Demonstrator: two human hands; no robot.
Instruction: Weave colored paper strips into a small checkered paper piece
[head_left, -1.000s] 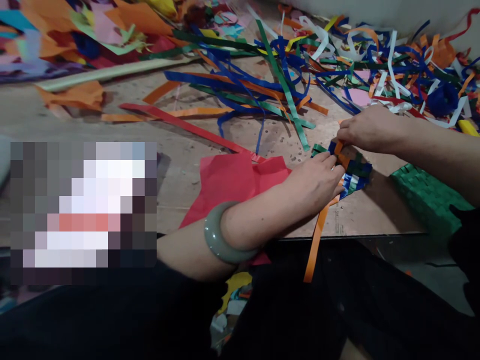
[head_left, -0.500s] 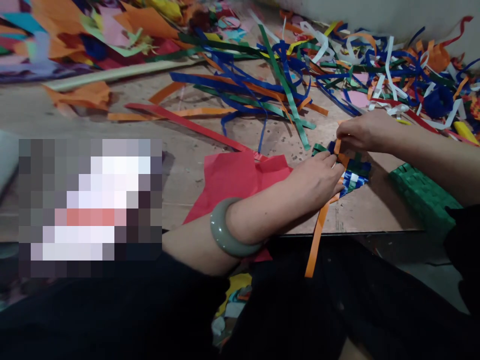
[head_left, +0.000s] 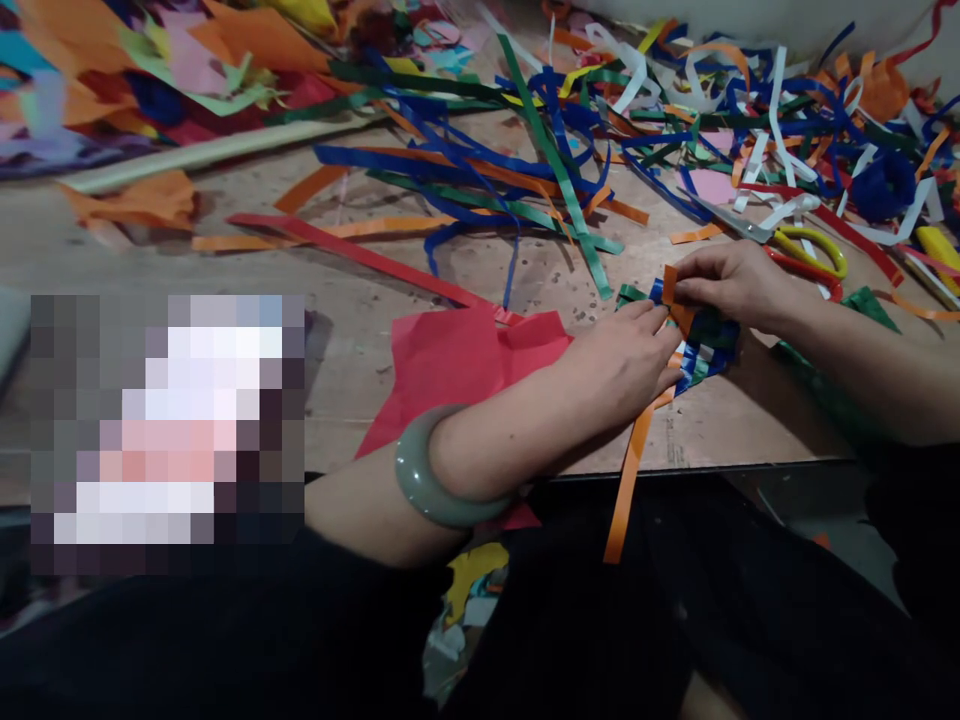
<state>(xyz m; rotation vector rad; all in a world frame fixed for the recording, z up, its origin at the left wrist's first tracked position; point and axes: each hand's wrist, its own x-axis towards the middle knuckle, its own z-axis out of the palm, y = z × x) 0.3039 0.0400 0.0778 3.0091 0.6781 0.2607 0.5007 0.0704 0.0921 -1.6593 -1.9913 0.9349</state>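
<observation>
A small woven patch (head_left: 709,345) of blue, green and white strips lies near the table's front edge. My left hand (head_left: 626,360), with a grey-green bangle (head_left: 427,480) on its wrist, presses down on the patch's left side, fingers together. My right hand (head_left: 731,285) pinches the top end of an orange strip (head_left: 630,470) at the patch's upper edge. That strip runs under my left hand and hangs over the table edge.
A red paper sheet (head_left: 457,365) lies left of the patch. Yellow-handled scissors (head_left: 806,250) rest just behind my right hand. Loose coloured strips (head_left: 570,150) and paper scraps (head_left: 150,70) crowd the back of the wooden table (head_left: 360,350). A blurred patch covers the left.
My right hand has slid down and right, closer to the patch, uncovering the scissors behind it. The view has shifted a little. My left hand stays on the patch.
</observation>
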